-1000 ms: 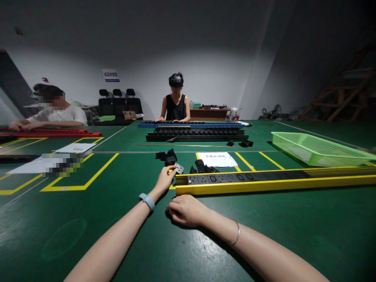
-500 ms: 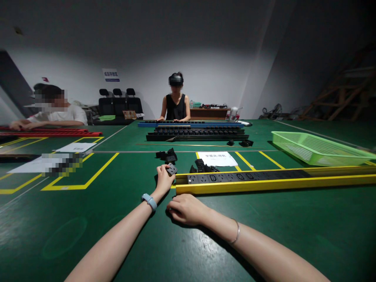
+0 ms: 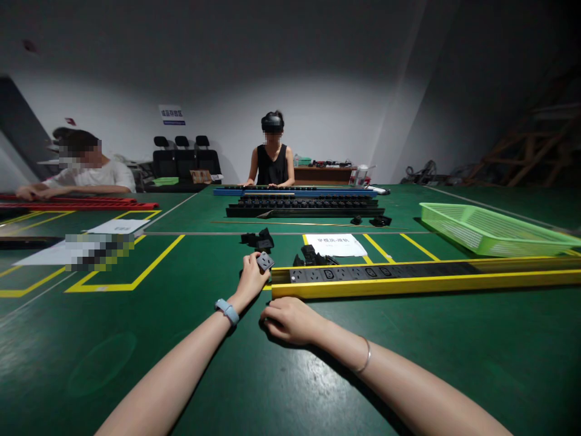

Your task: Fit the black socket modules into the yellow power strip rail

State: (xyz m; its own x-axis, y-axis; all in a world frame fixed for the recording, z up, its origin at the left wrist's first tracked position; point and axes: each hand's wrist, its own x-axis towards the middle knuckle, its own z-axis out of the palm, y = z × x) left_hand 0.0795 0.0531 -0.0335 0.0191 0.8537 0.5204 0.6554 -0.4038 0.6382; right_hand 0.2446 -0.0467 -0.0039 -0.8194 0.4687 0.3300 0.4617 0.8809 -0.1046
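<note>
My left hand [image 3: 251, 280] grips a dark grey socket module [image 3: 265, 261] with its slotted face showing, just off the left end of the yellow rail [image 3: 422, 280]. Inside that rail sits a row of black socket modules [image 3: 356, 273]. My right hand [image 3: 290, 322] is closed with curled fingers, low over the table in front of the rail's left end; what its fingers hold, if anything, is hidden. Loose black modules [image 3: 261, 239] lie just beyond my left hand. More black pieces [image 3: 312, 257] are heaped behind the rail.
A light green basket [image 3: 481, 233] stands at the right beyond the rail. A printed sheet [image 3: 334, 245] lies behind the rail. Farther back are a black rail [image 3: 304, 212] and a blue rail [image 3: 218, 193], with a person [image 3: 272, 160] seated there. Another person [image 3: 102, 172] works at red rails [image 3: 113, 204].
My right hand has shifted very slightly right. The left hand keeps the socket module at nearly the same spot, its wrist moved a little left.
</note>
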